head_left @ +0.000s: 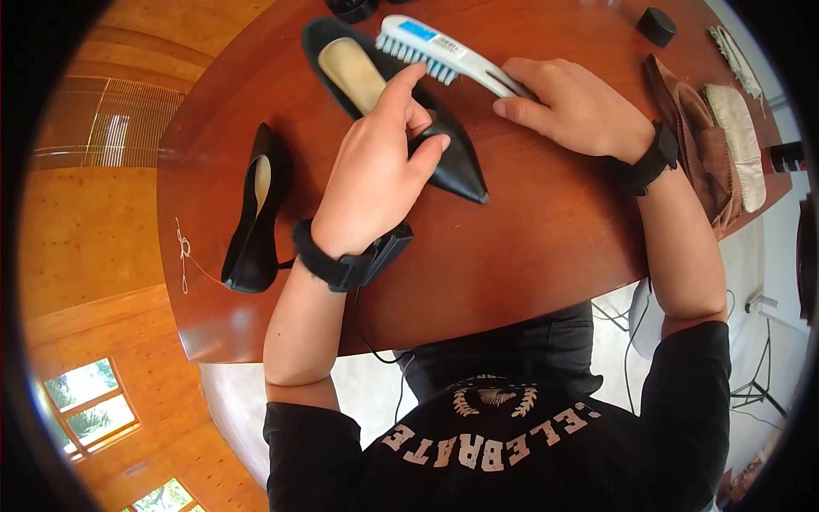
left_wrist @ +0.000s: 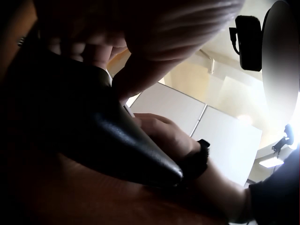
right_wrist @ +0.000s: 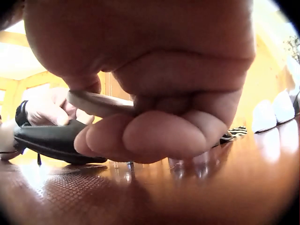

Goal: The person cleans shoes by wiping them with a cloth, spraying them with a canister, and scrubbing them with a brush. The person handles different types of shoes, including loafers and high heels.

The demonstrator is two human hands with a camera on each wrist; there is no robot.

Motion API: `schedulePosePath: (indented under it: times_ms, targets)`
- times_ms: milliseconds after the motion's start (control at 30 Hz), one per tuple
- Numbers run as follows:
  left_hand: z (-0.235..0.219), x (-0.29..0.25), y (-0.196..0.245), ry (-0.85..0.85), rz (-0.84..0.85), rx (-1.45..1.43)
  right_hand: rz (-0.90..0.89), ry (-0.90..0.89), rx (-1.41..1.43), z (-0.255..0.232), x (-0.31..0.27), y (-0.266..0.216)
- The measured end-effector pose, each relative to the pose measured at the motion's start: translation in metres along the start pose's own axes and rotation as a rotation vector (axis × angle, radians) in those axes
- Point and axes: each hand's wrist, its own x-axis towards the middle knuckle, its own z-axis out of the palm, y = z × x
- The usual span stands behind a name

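A black pointed-toe shoe (head_left: pixel 461 166) with a beige insole lies at an angle on the table. My left hand (head_left: pixel 371 171) holds it at the opening, thumb near the front edge and fingers over the side; the left wrist view shows the dark toe (left_wrist: pixel 126 140) below the fingers. My right hand (head_left: pixel 580 107) grips the handle of a white brush (head_left: pixel 465 61) with white and blue bristles. Its bristled head overlaps the shoe's side, close to my left index finger. In the right wrist view, fingers curl round the handle (right_wrist: pixel 101 102).
A second black shoe (head_left: pixel 243 260) lies on its side at the left of the wooden table (head_left: pixel 512 239), near a thin white string (head_left: pixel 183 247). Brown fabric (head_left: pixel 712 166) and a cream pad (head_left: pixel 735 145) lie along the right edge. A black cylinder (head_left: pixel 657 27) stands farther back.
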Motion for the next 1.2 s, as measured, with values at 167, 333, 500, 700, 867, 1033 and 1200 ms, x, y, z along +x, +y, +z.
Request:
schedulePosePath:
  times_ms: [167,333,500,700,867,1033,1200]
  targets:
    - [0.005,0.005,-0.011,0.093,-0.093,0.087,0.043,-0.170,-0.044,-0.002,-0.001,-0.009]
    - [-0.008,0.004,-0.014,0.156,-0.080,0.263,0.022,-0.158,-0.001,-0.005,-0.002,-0.004]
    - [-0.031,-0.004,-0.009,0.007,0.086,0.456,0.173,-0.320,0.035,-0.017,-0.001,-0.017]
    - [-0.026,-0.001,-0.009,-0.029,0.091,0.530,0.121,-0.320,0.231,-0.017,-0.002,-0.012]
    - [-0.004,0.004,-0.008,0.066,0.129,0.416,0.124,-0.217,0.330,-0.017,-0.001,-0.015]
    - [-0.030,0.001,0.001,0.123,0.197,0.558,0.190,-0.030,0.311,-0.013,0.001,-0.008]
    - [-0.042,-0.010,-0.005,0.073,0.278,0.832,0.231,0.094,0.270,-0.009,0.002,-0.006]
